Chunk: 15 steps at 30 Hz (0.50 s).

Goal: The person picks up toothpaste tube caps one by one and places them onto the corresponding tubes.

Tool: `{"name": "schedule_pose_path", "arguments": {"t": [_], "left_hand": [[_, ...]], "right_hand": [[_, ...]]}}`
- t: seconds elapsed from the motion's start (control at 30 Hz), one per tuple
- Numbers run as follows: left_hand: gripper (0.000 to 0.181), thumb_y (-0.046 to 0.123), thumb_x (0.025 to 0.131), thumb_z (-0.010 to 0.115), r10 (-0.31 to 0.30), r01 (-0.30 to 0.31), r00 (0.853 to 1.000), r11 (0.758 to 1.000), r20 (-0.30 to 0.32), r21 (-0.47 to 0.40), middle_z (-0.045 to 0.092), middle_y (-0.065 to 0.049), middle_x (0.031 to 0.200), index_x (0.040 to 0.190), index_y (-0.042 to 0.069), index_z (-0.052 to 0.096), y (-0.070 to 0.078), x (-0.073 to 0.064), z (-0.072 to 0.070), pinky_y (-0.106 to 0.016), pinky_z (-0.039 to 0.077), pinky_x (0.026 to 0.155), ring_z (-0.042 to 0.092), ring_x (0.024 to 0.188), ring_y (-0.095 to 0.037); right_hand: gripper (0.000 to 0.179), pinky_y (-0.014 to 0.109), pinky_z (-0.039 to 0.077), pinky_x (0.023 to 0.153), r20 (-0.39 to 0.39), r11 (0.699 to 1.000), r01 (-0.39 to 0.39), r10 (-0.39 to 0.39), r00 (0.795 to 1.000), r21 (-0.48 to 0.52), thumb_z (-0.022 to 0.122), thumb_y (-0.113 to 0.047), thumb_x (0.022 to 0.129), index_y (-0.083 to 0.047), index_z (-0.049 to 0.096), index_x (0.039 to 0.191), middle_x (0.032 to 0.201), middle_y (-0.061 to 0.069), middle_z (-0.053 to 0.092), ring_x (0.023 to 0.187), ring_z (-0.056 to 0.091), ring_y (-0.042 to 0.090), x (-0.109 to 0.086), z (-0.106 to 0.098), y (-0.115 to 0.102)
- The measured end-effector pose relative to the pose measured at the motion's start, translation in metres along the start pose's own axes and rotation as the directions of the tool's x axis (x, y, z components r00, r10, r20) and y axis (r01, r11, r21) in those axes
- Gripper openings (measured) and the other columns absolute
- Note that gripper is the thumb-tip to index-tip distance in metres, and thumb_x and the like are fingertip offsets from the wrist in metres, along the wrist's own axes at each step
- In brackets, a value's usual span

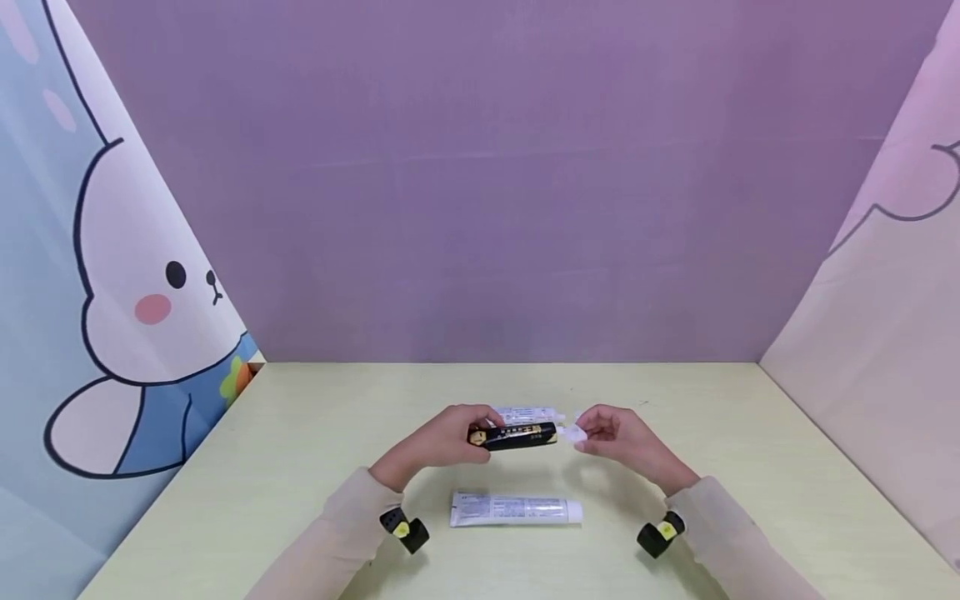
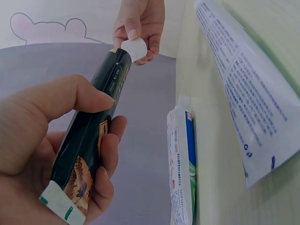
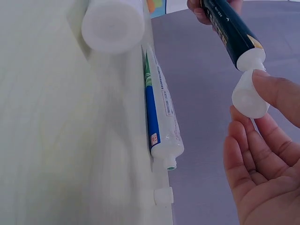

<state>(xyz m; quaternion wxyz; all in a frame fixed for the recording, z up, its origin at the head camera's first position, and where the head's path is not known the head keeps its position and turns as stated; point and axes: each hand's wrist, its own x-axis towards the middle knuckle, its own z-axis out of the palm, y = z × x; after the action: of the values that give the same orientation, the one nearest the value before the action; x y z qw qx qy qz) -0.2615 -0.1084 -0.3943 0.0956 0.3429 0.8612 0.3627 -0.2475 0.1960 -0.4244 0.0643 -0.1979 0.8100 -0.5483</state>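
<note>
Above the table, my left hand (image 1: 454, 435) grips a black toothpaste tube (image 1: 517, 436) near its crimped end. The tube's white nozzle (image 3: 251, 59) points toward my right hand (image 1: 618, 440). Between thumb and fingers, that hand pinches a white cap (image 3: 251, 96). The cap sits right at the nozzle's tip, slightly out of line with the tube in the right wrist view. Behind the black tube lies a white, blue and green toothpaste tube (image 3: 161, 110) with its nozzle bare. A small white cap (image 3: 163, 196) rests on the table past that nozzle.
Nearer me, a white toothpaste tube (image 1: 516, 509) with blue print lies sideways, its white cap (image 1: 574, 512) on and facing right. The pale table (image 1: 300, 500) ends at a purple back panel (image 1: 510, 183). Printed cloths with cartoon figures stand at both sides.
</note>
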Motion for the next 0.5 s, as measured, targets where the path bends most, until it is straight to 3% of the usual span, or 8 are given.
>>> {"name": "schedule_pose_path", "arguments": {"t": [0.5], "left_hand": [[0.037, 0.003, 0.078, 0.068, 0.005, -0.004, 1.000, 1.000, 0.019, -0.015, 0.064, -0.008, 0.105, 0.114, 0.009, 0.060, 0.0027, 0.0030, 0.0011, -0.024, 0.048, 0.074, 0.057, 0.089, -0.014]], "right_hand": [[0.031, 0.025, 0.052, 0.072, -0.008, 0.999, 0.042, -0.042, 0.999, 0.007, 0.073, -0.013, 0.082, 0.004, 0.059, 0.104, 0.096, 0.014, 0.063, 0.083, 0.060, 0.016, 0.0000, 0.0054, -0.0060]]}}
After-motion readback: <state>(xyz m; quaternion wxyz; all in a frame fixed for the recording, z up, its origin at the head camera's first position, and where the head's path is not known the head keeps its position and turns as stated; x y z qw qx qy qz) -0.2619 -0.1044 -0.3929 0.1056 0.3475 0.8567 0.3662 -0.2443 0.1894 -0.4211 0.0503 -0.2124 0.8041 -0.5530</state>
